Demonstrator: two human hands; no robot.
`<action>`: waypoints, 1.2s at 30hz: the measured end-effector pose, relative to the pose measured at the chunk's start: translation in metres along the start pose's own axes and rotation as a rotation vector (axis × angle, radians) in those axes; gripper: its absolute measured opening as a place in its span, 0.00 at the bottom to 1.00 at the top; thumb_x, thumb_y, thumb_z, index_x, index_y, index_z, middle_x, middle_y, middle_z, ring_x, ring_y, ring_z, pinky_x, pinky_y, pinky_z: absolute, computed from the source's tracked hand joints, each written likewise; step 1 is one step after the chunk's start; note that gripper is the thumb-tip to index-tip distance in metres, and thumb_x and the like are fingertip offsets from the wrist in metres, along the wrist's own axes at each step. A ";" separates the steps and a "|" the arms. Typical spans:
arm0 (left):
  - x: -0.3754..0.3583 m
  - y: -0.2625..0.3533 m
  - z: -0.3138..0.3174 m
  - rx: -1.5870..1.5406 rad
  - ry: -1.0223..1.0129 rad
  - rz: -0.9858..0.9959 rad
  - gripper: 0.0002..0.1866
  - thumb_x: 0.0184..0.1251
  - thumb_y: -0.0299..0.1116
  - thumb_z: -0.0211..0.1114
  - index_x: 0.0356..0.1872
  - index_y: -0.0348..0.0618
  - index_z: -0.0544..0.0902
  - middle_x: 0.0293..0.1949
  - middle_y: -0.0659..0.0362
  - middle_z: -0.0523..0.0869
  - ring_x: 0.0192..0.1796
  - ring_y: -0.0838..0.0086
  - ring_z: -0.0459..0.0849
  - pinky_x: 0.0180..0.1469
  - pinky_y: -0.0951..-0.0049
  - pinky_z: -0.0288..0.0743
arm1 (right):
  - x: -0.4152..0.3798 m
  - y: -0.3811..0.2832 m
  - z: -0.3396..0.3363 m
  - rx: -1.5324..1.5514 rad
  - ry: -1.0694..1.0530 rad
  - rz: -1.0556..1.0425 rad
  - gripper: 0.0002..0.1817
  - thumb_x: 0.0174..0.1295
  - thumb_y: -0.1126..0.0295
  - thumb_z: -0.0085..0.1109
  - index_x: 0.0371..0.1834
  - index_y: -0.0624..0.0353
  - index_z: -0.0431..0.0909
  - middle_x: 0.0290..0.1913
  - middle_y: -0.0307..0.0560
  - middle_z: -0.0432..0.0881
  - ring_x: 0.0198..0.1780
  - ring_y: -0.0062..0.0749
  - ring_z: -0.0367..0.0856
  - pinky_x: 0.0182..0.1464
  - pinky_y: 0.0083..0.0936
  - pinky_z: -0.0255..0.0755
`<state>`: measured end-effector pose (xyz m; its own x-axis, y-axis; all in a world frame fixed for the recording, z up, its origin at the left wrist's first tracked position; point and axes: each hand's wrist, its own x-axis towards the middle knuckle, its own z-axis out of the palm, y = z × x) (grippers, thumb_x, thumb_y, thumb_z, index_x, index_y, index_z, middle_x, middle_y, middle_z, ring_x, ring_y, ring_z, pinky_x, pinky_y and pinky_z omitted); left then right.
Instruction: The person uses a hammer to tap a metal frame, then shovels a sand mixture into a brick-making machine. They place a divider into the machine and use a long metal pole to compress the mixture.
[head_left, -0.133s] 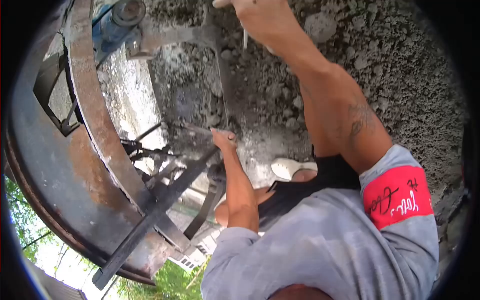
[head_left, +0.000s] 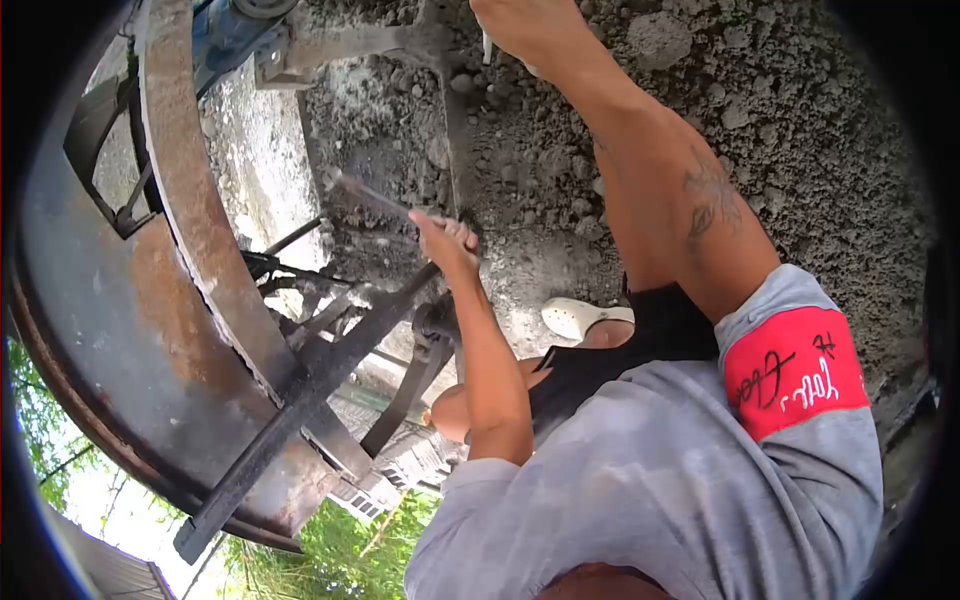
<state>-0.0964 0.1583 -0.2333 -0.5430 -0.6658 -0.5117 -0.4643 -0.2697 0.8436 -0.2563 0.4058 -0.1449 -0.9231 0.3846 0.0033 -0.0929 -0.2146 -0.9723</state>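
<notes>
My left hand point(head_left: 447, 243) is closed around a thin-handled tool point(head_left: 372, 193) with a small blurred head at its far end. The tool points up and left over the dusty ground. Just below that hand runs a long dark metal bar point(head_left: 325, 370), which crosses a large curved, rusty metal body point(head_left: 165, 330). My right hand point(head_left: 530, 35) is at the top edge, its fingers mostly cut off. A short, pale, thin piece point(head_left: 487, 48) shows beneath it, and I cannot make out whether the hand holds it.
Blue machinery point(head_left: 235, 40) stands at the upper left. A flat metal strip point(head_left: 350, 45) stretches across the rubble point(head_left: 770, 110). A pale clog point(head_left: 572, 318) shows near my black shorts. A red band point(head_left: 795, 385) wraps my right sleeve. Greenery point(head_left: 330, 545) lies at the lower left.
My left hand has moved slightly upward, and its tool has swung up and left. The right hand has moved further out past the top edge. The whole view has shifted a little.
</notes>
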 end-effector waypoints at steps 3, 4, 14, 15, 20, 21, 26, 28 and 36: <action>-0.013 0.028 0.046 0.049 -0.226 0.220 0.24 0.66 0.55 0.49 0.21 0.46 0.63 0.13 0.65 0.61 0.11 0.81 0.58 0.13 0.79 0.54 | 0.004 0.004 0.006 -0.033 0.001 -0.014 0.09 0.58 0.73 0.38 0.40 0.65 0.65 0.31 0.52 0.81 0.34 0.39 0.79 0.39 0.31 0.72; -0.017 0.039 0.057 0.121 -0.292 0.352 0.23 0.66 0.54 0.49 0.21 0.46 0.64 0.13 0.65 0.62 0.11 0.82 0.61 0.12 0.80 0.57 | 0.008 0.010 0.007 -0.018 -0.009 -0.056 0.09 0.58 0.73 0.38 0.40 0.65 0.65 0.31 0.51 0.81 0.35 0.39 0.79 0.39 0.31 0.72; -0.106 0.308 0.145 -0.290 -1.140 1.278 0.39 0.52 0.75 0.30 0.25 0.46 0.70 0.10 0.64 0.65 0.07 0.80 0.58 0.06 0.79 0.55 | 0.013 -0.016 -0.029 -0.067 0.094 -0.047 0.11 0.59 0.72 0.40 0.43 0.65 0.65 0.30 0.47 0.81 0.24 0.25 0.72 0.29 0.25 0.69; -0.094 0.291 0.146 -0.286 -1.157 1.263 0.39 0.52 0.75 0.30 0.25 0.46 0.70 0.10 0.64 0.65 0.07 0.80 0.58 0.06 0.79 0.55 | 0.011 -0.020 -0.033 -0.045 0.102 0.003 0.11 0.59 0.72 0.40 0.43 0.65 0.65 0.30 0.46 0.81 0.24 0.24 0.71 0.28 0.25 0.69; 0.087 -0.051 0.000 1.120 -0.177 1.096 0.27 0.70 0.51 0.40 0.23 0.37 0.70 0.18 0.53 0.71 0.24 0.61 0.70 0.27 0.63 0.63 | 0.014 -0.016 -0.054 -0.115 0.137 -0.148 0.09 0.59 0.74 0.39 0.42 0.64 0.64 0.29 0.47 0.81 0.24 0.30 0.73 0.30 0.24 0.68; 0.083 -0.075 -0.010 1.248 -0.245 0.407 0.28 0.69 0.53 0.41 0.16 0.41 0.66 0.13 0.57 0.65 0.18 0.64 0.66 0.23 0.63 0.58 | 0.013 -0.020 -0.060 -0.115 0.141 -0.155 0.09 0.59 0.74 0.39 0.42 0.64 0.64 0.29 0.47 0.81 0.24 0.30 0.73 0.30 0.24 0.68; 0.032 -0.012 0.041 0.530 -0.265 0.146 0.28 0.66 0.58 0.44 0.15 0.45 0.66 0.09 0.64 0.62 0.10 0.78 0.62 0.13 0.77 0.54 | 0.011 -0.011 -0.060 -0.108 0.163 -0.146 0.09 0.59 0.73 0.39 0.42 0.64 0.64 0.30 0.49 0.81 0.30 0.34 0.76 0.35 0.28 0.69; 0.003 0.062 0.079 0.399 -0.427 0.512 0.28 0.64 0.61 0.44 0.19 0.46 0.66 0.10 0.67 0.64 0.10 0.82 0.61 0.12 0.81 0.55 | 0.019 -0.018 -0.059 -0.116 0.146 -0.194 0.10 0.59 0.73 0.38 0.42 0.64 0.64 0.30 0.49 0.81 0.32 0.35 0.77 0.38 0.29 0.69; -0.040 0.183 0.142 -0.002 -0.680 1.529 0.33 0.62 0.67 0.36 0.17 0.45 0.64 0.11 0.62 0.64 0.11 0.79 0.61 0.13 0.79 0.60 | -0.002 -0.048 -0.056 -0.121 -0.139 -0.014 0.09 0.57 0.74 0.39 0.35 0.64 0.71 0.28 0.49 0.80 0.32 0.35 0.77 0.36 0.28 0.70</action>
<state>-0.2593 0.2343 -0.0814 -0.6484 0.1028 0.7543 0.7436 0.2978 0.5986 -0.2288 0.4660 -0.1109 -0.9654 0.2575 0.0415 -0.0685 -0.0969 -0.9929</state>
